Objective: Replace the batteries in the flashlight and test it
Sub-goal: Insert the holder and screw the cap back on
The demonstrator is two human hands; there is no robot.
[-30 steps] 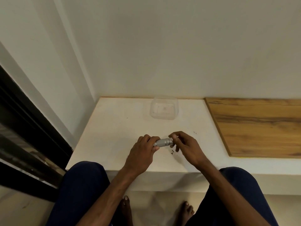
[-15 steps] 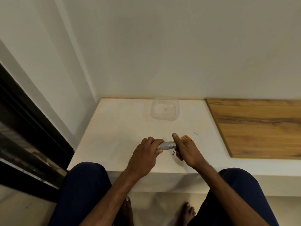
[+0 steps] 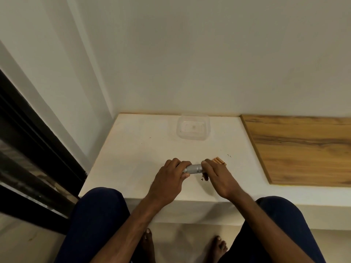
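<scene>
Flashlight: a short silver metal cylinder [image 3: 194,168] with a matte, faintly ribbed barrel, lying level just above the front part of the counter, between the two hands.
Left hand: [image 3: 169,182] its grip is wrapped around the flashlight's left end, fingers curled over the top, thumb tip underneath.
Right hand: [image 3: 218,178] its grip closes on the flashlight's right end with finger and thumb; what else it holds is hidden.
Batteries: small orange cylinders [image 3: 218,160] side by side, showing just past the right hand's fingers; whether they touch the counter I cannot tell.
Counter: smooth, off-white, slab-like [image 3: 136,158], with a few dark specks.
Container: clear thin plastic tub [image 3: 192,128], rounded corners, by the wall.
Wood panel: flat, brown-grained [image 3: 303,150], to the right.
</scene>
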